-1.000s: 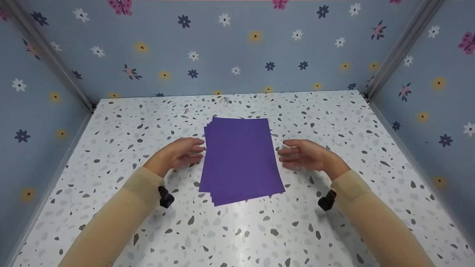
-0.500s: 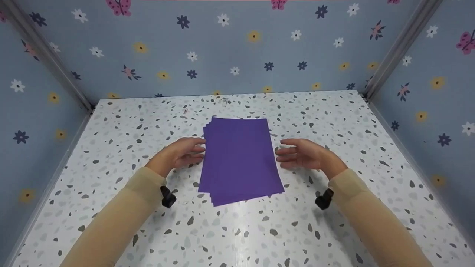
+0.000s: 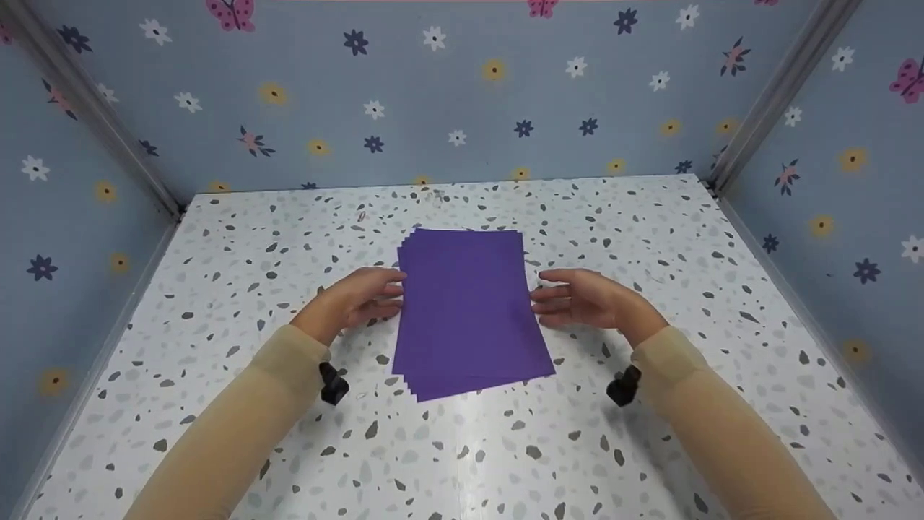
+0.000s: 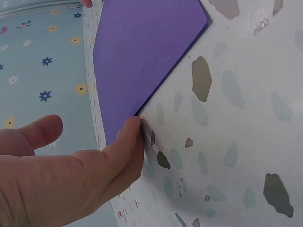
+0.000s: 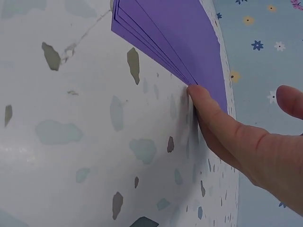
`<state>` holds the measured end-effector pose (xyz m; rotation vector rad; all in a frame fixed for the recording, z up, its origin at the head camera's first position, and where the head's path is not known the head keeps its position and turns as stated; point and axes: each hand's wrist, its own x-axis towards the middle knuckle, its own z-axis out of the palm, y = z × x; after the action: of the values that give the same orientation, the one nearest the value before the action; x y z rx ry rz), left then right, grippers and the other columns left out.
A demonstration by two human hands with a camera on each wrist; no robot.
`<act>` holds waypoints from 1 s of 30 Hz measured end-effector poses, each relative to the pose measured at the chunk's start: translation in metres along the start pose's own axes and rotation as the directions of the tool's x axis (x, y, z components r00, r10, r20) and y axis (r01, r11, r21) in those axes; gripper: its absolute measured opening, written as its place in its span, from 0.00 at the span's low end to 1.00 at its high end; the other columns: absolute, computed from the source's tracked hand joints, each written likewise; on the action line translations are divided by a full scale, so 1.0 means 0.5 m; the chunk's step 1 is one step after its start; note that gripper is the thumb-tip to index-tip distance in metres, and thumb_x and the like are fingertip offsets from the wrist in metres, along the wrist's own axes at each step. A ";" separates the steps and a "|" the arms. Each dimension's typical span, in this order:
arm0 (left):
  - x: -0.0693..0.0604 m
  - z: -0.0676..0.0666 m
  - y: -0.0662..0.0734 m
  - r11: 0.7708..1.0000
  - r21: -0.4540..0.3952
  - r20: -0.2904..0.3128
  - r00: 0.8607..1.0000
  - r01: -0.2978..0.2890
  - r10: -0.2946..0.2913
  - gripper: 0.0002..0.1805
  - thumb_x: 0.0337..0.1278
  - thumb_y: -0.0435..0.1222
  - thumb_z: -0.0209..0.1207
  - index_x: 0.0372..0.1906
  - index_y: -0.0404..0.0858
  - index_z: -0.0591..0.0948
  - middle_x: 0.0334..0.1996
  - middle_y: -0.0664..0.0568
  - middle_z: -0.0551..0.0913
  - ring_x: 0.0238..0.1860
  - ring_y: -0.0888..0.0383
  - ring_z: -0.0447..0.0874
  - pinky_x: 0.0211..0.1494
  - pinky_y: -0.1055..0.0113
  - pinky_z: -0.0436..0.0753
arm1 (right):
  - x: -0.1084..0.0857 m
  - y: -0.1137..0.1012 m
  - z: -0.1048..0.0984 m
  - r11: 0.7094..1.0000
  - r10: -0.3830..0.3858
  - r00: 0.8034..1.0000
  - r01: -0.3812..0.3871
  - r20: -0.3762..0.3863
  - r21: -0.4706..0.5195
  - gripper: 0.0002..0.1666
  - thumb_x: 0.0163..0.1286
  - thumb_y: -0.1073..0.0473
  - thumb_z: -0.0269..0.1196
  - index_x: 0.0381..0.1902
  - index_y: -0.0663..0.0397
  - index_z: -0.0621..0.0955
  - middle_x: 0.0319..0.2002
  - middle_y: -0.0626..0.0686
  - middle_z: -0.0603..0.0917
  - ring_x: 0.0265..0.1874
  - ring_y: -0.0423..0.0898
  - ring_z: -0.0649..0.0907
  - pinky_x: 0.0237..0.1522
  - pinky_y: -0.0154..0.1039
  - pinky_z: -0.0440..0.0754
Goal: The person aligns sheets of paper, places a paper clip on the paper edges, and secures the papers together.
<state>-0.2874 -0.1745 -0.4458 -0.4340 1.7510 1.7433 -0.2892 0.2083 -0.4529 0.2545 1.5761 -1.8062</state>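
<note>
A stack of purple paper sheets (image 3: 469,307) lies flat on the speckled table, its sheets fanned slightly out of line at the corners. Against its left edge rest the fingertips of my left hand (image 3: 364,296), fingers extended and thumb held off. My right hand (image 3: 581,297) touches the right edge in the same way. In the left wrist view, the left hand (image 4: 80,175) meets the edge of the paper stack (image 4: 147,47). The right wrist view has the right hand (image 5: 246,142) at the stack's edge (image 5: 180,42), where several layered sheets show.
The white speckled table (image 3: 462,462) is bounded by a blue flowered wall panel (image 3: 462,94) behind and similar panels at left and right. A small reddish clip-like shape (image 3: 362,216) lies behind the stack at left. Each wrist carries a small black camera (image 3: 333,384).
Both hands have moved inward, from just beside the stack to its edges. The left-hand sheets have shifted slightly right, so the stack's left edges are closer together.
</note>
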 end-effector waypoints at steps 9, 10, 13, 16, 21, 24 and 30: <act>0.008 -0.001 -0.002 1.000 -0.011 -0.019 1.000 0.008 -0.008 0.41 0.81 0.41 0.53 0.87 0.38 0.48 0.81 0.38 0.62 0.78 0.45 0.68 0.75 0.60 0.74 | 0.003 -0.001 0.006 0.999 -0.004 1.000 0.005 0.013 -0.035 0.40 0.86 0.52 0.53 0.86 0.54 0.51 0.78 0.67 0.67 0.77 0.63 0.69 0.74 0.56 0.72; 0.009 -0.002 -0.003 1.000 -0.011 -0.023 1.000 0.009 -0.010 0.41 0.81 0.41 0.53 0.87 0.38 0.48 0.81 0.38 0.63 0.78 0.45 0.69 0.75 0.60 0.74 | 0.003 -0.001 0.006 0.999 -0.006 1.000 0.006 0.014 -0.035 0.40 0.86 0.52 0.53 0.86 0.54 0.51 0.78 0.67 0.67 0.77 0.63 0.69 0.74 0.56 0.72; 0.011 -0.003 -0.005 1.000 -0.005 -0.020 1.000 0.006 -0.006 0.41 0.81 0.41 0.52 0.87 0.38 0.48 0.81 0.39 0.63 0.77 0.46 0.69 0.75 0.60 0.75 | 0.003 0.001 0.005 0.999 -0.009 1.000 0.010 0.016 -0.042 0.40 0.86 0.53 0.53 0.86 0.55 0.52 0.77 0.68 0.68 0.76 0.63 0.69 0.74 0.56 0.73; 0.014 -0.002 -0.005 1.000 -0.006 -0.020 1.000 0.003 -0.003 0.39 0.82 0.41 0.52 0.86 0.38 0.51 0.79 0.41 0.64 0.74 0.48 0.71 0.74 0.60 0.75 | 0.004 0.001 0.004 0.998 -0.011 1.000 0.012 0.012 -0.056 0.39 0.86 0.53 0.53 0.86 0.55 0.52 0.77 0.68 0.68 0.76 0.63 0.70 0.73 0.56 0.74; 0.020 0.002 -0.006 1.000 0.010 -0.035 0.999 0.006 -0.006 0.35 0.82 0.41 0.53 0.84 0.38 0.58 0.73 0.45 0.68 0.66 0.52 0.76 0.73 0.62 0.75 | 0.001 0.001 0.005 0.997 -0.016 1.000 0.017 0.009 -0.080 0.40 0.86 0.52 0.53 0.86 0.56 0.51 0.78 0.68 0.67 0.76 0.64 0.70 0.73 0.56 0.74; 0.021 0.003 -0.007 1.000 0.010 -0.032 0.999 0.004 -0.004 0.36 0.81 0.41 0.54 0.85 0.38 0.57 0.76 0.44 0.65 0.69 0.51 0.75 0.74 0.62 0.75 | 0.001 0.001 0.006 0.996 -0.018 1.000 0.019 0.006 -0.090 0.40 0.86 0.52 0.53 0.86 0.56 0.51 0.78 0.67 0.67 0.77 0.63 0.69 0.73 0.55 0.73; 0.020 0.002 -0.008 1.000 -0.010 0.004 1.000 -0.020 0.020 0.39 0.82 0.40 0.52 0.87 0.37 0.50 0.85 0.41 0.53 0.78 0.46 0.66 0.77 0.60 0.71 | 0.004 0.002 0.011 0.995 -0.028 1.000 0.028 0.006 -0.097 0.39 0.86 0.53 0.51 0.86 0.58 0.52 0.79 0.68 0.66 0.77 0.64 0.69 0.74 0.55 0.72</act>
<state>-0.2918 -0.1718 -0.4551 -0.4182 1.7507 1.7663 -0.2882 0.2025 -0.4536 0.1830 1.6667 -1.7438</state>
